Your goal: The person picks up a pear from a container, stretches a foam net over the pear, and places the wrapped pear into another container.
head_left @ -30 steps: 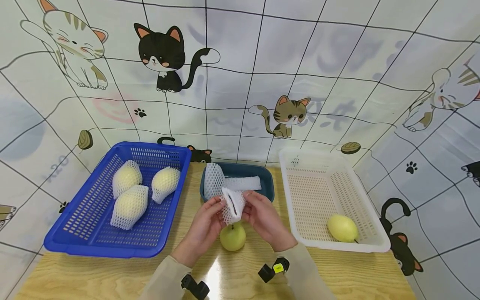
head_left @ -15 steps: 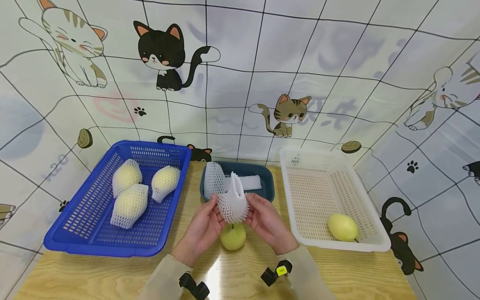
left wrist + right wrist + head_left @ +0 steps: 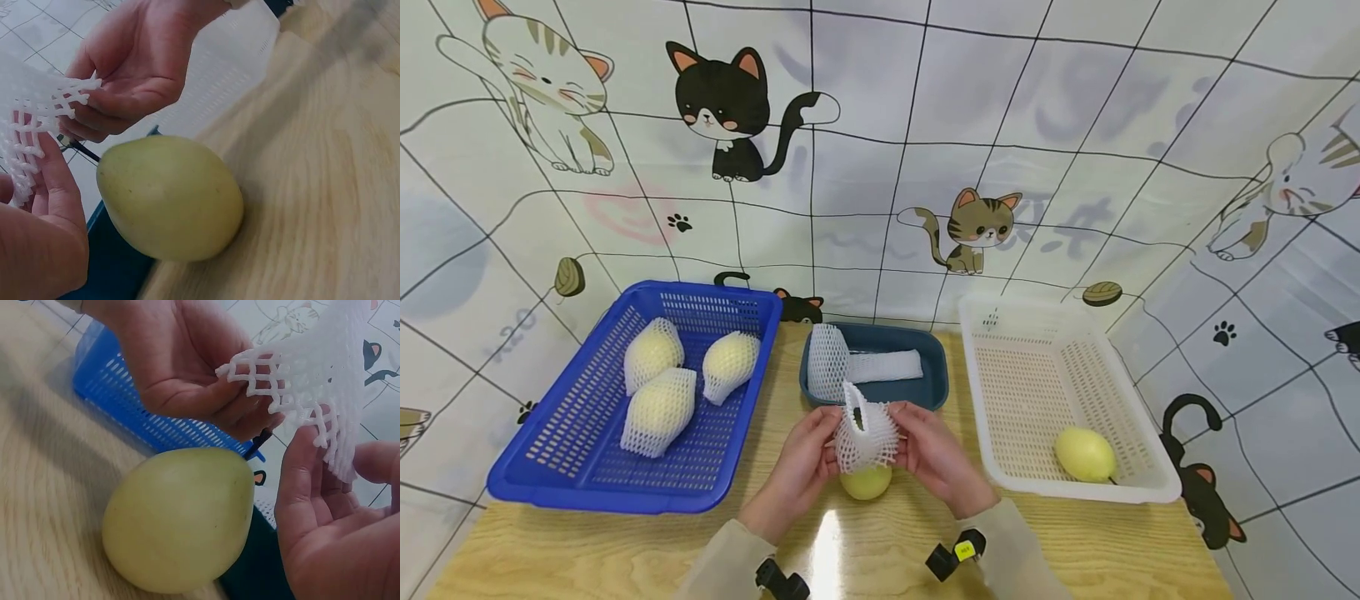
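Between both hands a white foam fruit net (image 3: 867,437) is stretched, its near end spread wide. My left hand (image 3: 806,458) pinches the left edge with thumb and fingers. On the opposite edge my right hand (image 3: 936,454) grips the net the same way. Just below it a yellow-green pear (image 3: 866,483) rests on the wooden table, partly covered by the net in the head view. In the left wrist view the pear (image 3: 172,197) shows whole, its dark stem pointing toward the net's open end. The right wrist view shows the same pear (image 3: 181,519) below the net's spread rim (image 3: 262,378).
A dark teal tray (image 3: 934,387) behind the hands holds foam nets (image 3: 886,367). At left, a blue basket (image 3: 715,492) contains 3 netted pears (image 3: 658,412). The white basket (image 3: 1015,475) at right has one bare pear (image 3: 1086,455). A cat-print cloth hangs behind.
The net, first held flatter above the pear, was turned up and spread wider. It has since come down toward me, now covering the pear's upper part in the head view.
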`<act>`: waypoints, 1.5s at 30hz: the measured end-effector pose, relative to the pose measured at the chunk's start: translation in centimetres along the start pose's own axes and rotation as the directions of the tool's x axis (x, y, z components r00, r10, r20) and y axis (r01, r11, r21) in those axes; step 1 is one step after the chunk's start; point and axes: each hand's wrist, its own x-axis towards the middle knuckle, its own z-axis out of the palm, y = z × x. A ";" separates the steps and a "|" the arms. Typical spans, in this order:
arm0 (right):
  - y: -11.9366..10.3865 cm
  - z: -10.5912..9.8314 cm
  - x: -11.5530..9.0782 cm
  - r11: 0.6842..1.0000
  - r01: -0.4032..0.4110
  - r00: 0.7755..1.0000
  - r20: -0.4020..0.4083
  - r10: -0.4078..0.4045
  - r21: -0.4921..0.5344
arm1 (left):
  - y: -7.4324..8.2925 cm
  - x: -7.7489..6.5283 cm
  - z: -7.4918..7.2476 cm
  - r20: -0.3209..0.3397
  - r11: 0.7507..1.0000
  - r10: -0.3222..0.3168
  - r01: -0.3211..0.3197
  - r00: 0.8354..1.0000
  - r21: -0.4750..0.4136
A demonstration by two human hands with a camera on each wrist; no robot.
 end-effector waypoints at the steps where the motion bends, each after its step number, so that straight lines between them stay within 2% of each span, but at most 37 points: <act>1: 0.1 -0.1 -0.1 1.000 -0.005 1.000 -0.007 0.005 -0.009 | -0.1 0.0 -0.1 -0.005 1.000 0.002 -0.002 1.000 0.010; 15: 1.2 -1.6 -0.3 0.978 -0.064 0.998 -0.033 0.059 -0.199 | -1.1 -0.2 -1.0 -0.025 0.996 -0.023 0.025 0.999 0.088; 30: 2.0 -2.4 -0.8 0.969 -0.096 0.995 -0.043 0.089 -0.226 | -1.8 -0.2 -1.6 -0.059 0.973 -0.026 0.039 0.998 0.229; 35: 2.2 -2.6 -1.1 0.957 -0.102 0.994 -0.059 0.089 -0.271 | -1.9 -0.2 -1.7 -0.071 0.970 -0.031 0.047 0.997 0.237; 45: 2.8 -3.1 -1.0 0.953 -0.101 0.995 -0.046 0.092 -0.286 | -2.4 0.1 -1.9 -0.098 0.960 -0.045 0.070 0.994 0.271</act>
